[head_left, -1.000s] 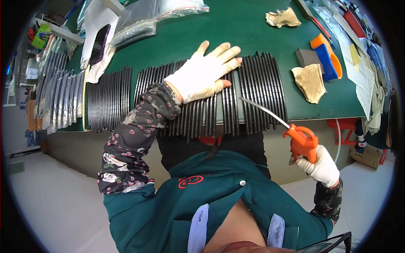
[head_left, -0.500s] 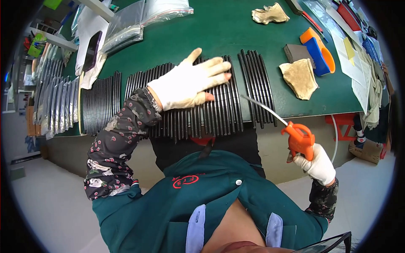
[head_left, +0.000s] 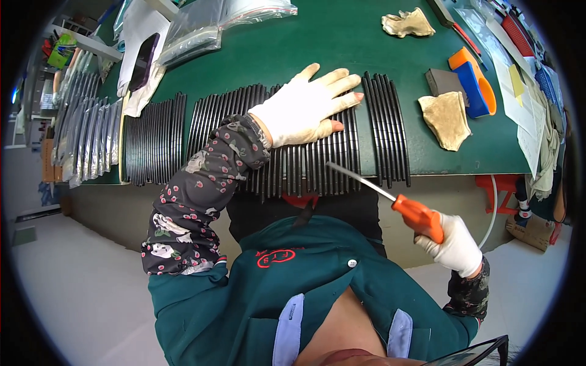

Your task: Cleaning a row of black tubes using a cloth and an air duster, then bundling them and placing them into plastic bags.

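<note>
My left hand [head_left: 302, 108], in a white glove with bare thumb and finger tips, lies flat with fingers spread across a row of thin black rods [head_left: 299, 168]. The rods lie side by side along the table's near edge. In my gloved right hand [head_left: 456, 245] is an orange air blow gun [head_left: 420, 218], gripped by its handle. Its thin metal nozzle points up and left, the tip just over the near ends of the rods. A smaller group of black rods [head_left: 388, 131] lies apart to the right, and another bunch [head_left: 155, 141] to the left.
Folded tan cloths [head_left: 445, 120] lie on the green table [head_left: 342, 36], beside a grey block [head_left: 444, 82] and a blue and orange holder [head_left: 472, 87]. A phone [head_left: 144, 62] rests at the left near clear plastic bags [head_left: 192, 33]. Bagged rods [head_left: 91, 143] fill the far left.
My left hand has slid slightly right over the rods. The blow gun has swung left and tilted lower, bringing its nozzle from the gap between groups to the main row.
</note>
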{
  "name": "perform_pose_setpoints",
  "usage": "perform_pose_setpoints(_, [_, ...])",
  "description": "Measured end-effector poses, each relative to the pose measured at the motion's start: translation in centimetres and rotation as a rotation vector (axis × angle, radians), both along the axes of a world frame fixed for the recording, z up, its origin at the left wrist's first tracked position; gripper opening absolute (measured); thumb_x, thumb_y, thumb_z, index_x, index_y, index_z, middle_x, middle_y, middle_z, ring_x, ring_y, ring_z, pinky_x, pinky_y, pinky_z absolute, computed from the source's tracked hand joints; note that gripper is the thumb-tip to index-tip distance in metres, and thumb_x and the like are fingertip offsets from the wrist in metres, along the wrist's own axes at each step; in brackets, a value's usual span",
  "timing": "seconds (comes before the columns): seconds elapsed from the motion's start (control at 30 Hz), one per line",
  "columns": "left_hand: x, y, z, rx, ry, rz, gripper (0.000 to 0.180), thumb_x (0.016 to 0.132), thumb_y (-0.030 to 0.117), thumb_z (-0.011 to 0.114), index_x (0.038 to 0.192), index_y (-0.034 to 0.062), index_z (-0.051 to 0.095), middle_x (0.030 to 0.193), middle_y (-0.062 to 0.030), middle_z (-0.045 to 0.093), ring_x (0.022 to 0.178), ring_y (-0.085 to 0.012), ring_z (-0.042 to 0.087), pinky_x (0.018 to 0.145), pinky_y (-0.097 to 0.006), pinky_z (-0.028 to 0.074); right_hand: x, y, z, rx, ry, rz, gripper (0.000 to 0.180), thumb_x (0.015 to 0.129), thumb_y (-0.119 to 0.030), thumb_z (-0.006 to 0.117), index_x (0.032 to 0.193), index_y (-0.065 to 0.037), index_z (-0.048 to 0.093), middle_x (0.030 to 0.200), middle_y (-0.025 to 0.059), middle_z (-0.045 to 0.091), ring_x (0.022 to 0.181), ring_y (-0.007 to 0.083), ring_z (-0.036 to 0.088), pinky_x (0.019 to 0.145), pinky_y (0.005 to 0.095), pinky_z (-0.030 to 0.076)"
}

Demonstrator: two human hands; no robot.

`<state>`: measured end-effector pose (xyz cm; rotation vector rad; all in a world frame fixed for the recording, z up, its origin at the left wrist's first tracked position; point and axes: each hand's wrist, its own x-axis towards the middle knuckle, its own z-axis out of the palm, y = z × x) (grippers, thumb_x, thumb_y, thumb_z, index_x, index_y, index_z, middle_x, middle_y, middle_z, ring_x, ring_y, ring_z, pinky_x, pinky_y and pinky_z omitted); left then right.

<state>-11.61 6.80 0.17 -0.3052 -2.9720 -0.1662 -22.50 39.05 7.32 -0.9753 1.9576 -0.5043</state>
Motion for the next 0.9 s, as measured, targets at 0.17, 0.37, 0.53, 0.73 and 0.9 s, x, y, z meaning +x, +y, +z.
perform_pose_setpoints(0.17, [-0.1,-0.2,-0.2,0.004,-0.010,0.001,0.060,0.081,0.027,0.062,0.134,0.0104,0.039,0.143,-0.0106,0.033,0.134,-0.0265,0.030,0.106,-0.050,0.028,0.5,-1.1,0.2,0.026,-0.001,0.046,0.019,0.074,-0.012,0.066,0.088,-0.004,0.056,0.067,0.0180,0.058,0.063,0.0380,0.057,0.060,0.0374,0.048])
perform_pose_setpoints(0.37, [0.0,0.2,0.8,0.008,-0.001,0.001,0.060,0.081,0.026,0.062,0.134,0.0100,0.039,0.144,-0.0110,0.033,0.134,-0.0267,0.030,0.106,-0.049,0.028,0.2,-1.0,0.6,0.060,0.030,-0.011,0.022,0.075,-0.012,0.067,0.092,-0.004,0.058,0.070,0.0158,0.060,0.064,0.0338,0.059,0.064,0.0349,0.048])
perform_pose_setpoints(0.53, [-0.3,0.3,1.0,-0.043,-0.082,-0.002,0.059,0.084,0.027,0.058,0.136,0.0079,0.037,0.144,-0.0131,0.033,0.135,-0.0294,0.028,0.108,-0.053,0.022,-1.2,1.1,0.1,-0.121,-0.187,-0.169,0.022,0.079,-0.013,0.067,0.096,-0.002,0.058,0.077,0.0064,0.063,0.069,0.0178,0.058,0.068,0.0306,0.048])
perform_pose_setpoints(0.73, [-4.8,2.6,2.7,0.028,0.045,-0.142,0.062,0.084,0.032,0.055,0.137,0.0078,0.035,0.145,-0.0136,0.031,0.135,-0.0313,0.027,0.107,-0.053,0.023,-2.5,2.2,1.1,-0.127,-0.308,-0.459,0.026,0.083,-0.017,0.065,0.101,0.000,0.057,0.083,0.0031,0.063,0.078,0.0117,0.055,0.072,0.0273,0.046])
perform_pose_setpoints(0.9, [-5.3,4.1,1.2,0.022,-0.056,-0.197,0.056,0.081,0.031,0.058,0.131,0.0102,0.044,0.142,-0.0117,0.035,0.133,-0.0282,0.031,0.106,-0.055,0.025,-2.9,2.1,1.1,-0.126,-0.287,-0.401,0.025,0.083,-0.014,0.063,0.101,0.000,0.056,0.083,0.0033,0.063,0.078,0.0121,0.055,0.072,0.0275,0.046])
